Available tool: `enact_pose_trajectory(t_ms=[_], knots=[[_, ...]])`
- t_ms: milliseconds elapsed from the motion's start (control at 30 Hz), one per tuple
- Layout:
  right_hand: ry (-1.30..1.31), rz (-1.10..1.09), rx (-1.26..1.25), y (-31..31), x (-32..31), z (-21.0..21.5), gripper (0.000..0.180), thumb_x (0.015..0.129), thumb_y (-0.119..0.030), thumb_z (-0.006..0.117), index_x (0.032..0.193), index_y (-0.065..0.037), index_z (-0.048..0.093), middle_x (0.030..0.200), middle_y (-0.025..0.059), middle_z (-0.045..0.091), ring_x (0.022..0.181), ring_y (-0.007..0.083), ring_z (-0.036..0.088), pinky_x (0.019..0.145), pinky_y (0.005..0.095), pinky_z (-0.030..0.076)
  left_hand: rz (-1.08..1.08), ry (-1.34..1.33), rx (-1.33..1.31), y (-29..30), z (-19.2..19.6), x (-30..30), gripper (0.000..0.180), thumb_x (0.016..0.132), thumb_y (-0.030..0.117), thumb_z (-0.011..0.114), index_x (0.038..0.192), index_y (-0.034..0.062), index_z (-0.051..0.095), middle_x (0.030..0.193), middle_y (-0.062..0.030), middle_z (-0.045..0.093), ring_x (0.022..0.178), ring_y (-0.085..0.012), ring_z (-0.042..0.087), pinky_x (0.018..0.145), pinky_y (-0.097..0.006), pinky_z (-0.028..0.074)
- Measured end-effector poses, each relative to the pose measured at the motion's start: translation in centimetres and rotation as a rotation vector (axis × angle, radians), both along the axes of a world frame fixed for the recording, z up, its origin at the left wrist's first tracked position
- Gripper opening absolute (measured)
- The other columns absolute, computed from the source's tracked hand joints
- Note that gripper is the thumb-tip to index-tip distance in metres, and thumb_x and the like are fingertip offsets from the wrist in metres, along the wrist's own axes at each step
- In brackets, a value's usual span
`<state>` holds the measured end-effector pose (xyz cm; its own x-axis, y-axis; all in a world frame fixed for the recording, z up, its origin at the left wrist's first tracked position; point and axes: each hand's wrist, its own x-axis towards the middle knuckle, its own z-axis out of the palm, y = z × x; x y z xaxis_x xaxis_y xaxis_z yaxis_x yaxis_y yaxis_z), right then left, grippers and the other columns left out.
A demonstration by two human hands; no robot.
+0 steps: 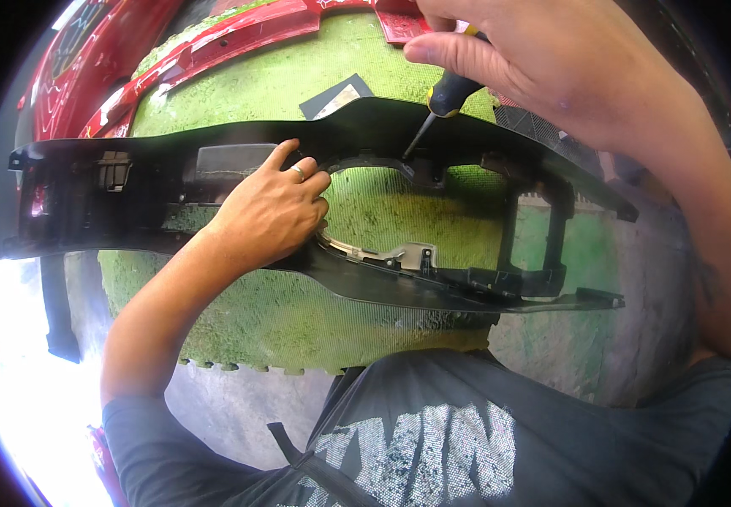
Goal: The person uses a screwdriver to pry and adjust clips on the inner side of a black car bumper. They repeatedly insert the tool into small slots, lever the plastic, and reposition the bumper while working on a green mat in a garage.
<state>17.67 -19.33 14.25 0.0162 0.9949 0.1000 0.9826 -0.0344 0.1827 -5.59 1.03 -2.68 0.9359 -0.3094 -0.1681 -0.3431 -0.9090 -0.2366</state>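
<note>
A long black plastic car trim panel (365,291) lies across in front of me, with a large rounded opening in its middle and a squarish frame at its right end. My right hand (500,51) grips a screwdriver (450,95) with a dark blue and yellow handle. Its metal shaft slants down to the left, and the tip meets the panel at the upper edge of the opening. My left hand (277,203), with a ring on one finger, is bent over the panel at the left side of the opening. What its fingertips press on is partly hidden.
Beneath the panel is a green textured foam mat (239,325) with an interlocking edge, on a grey floor (222,414). Glossy red car body parts (247,38) lie along the far side and far left. A small dark flat piece (336,95) rests on the mat behind the panel.
</note>
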Motion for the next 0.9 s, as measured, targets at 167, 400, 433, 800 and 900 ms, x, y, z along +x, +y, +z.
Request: enact_pose_trajectory(t_ms=[167,400,433,800,900], knots=[[0.042,0.082,-0.01,-0.5,-0.2,1.1,0.023,0.11,-0.026,0.064,0.118,-0.005,0.068,0.089,0.0184,0.075,0.085,0.0399,0.077,0.078,0.0513,0.06,0.002,-0.028,-0.093,0.2,0.0,-0.2,0.018,0.096,0.026,0.071,0.087,0.0121,0.077,0.102,-0.0052,0.069,0.117,-0.0253,0.067,0.127,-0.053,0.041],[0.148,-0.119,-0.129,-1.5,-3.7,2.5,0.042,0.108,-0.023,0.065,0.146,-0.008,0.06,0.106,0.0201,0.077,0.1,0.0386,0.077,0.089,0.0514,0.06,0.024,0.06,-0.152,0.0,1.4,0.5,0.015,0.094,0.024,0.074,0.087,0.0108,0.077,0.096,-0.0062,0.07,0.113,-0.027,0.07,0.126,-0.054,0.042],[0.196,-0.103,-0.168,-1.9,-3.5,3.1,0.043,0.108,-0.023,0.065,0.148,-0.008,0.059,0.106,0.0202,0.076,0.101,0.0385,0.076,0.091,0.0512,0.06,0.017,0.068,-0.142,-0.1,1.4,0.8,0.014,0.094,0.023,0.073,0.087,0.0109,0.077,0.095,-0.0062,0.07,0.113,-0.0268,0.07,0.126,-0.054,0.043],[0.249,-0.092,0.025,-1.4,-4.3,2.5,0.032,0.104,-0.027,0.078,0.123,-0.003,0.067,0.103,0.0199,0.075,0.1,0.0363,0.075,0.089,0.048,0.057,0.084,-0.021,-0.2,0.9,1.5,-1.0,0.023,0.09,0.031,0.083,0.095,0.0105,0.076,0.109,-0.0089,0.069,0.126,-0.0294,0.065,0.131,-0.054,0.038],[0.277,-0.143,0.061,-1.2,-5.3,2.7,0.031,0.104,-0.026,0.079,0.12,-0.002,0.066,0.101,0.0207,0.075,0.098,0.0367,0.075,0.087,0.047,0.057,0.204,-0.104,-0.271,1.8,3.0,-2.0,0.033,0.084,0.033,0.092,0.106,0.0146,0.076,0.129,-0.0107,0.068,0.147,-0.0324,0.055,0.135,-0.056,0.033]])
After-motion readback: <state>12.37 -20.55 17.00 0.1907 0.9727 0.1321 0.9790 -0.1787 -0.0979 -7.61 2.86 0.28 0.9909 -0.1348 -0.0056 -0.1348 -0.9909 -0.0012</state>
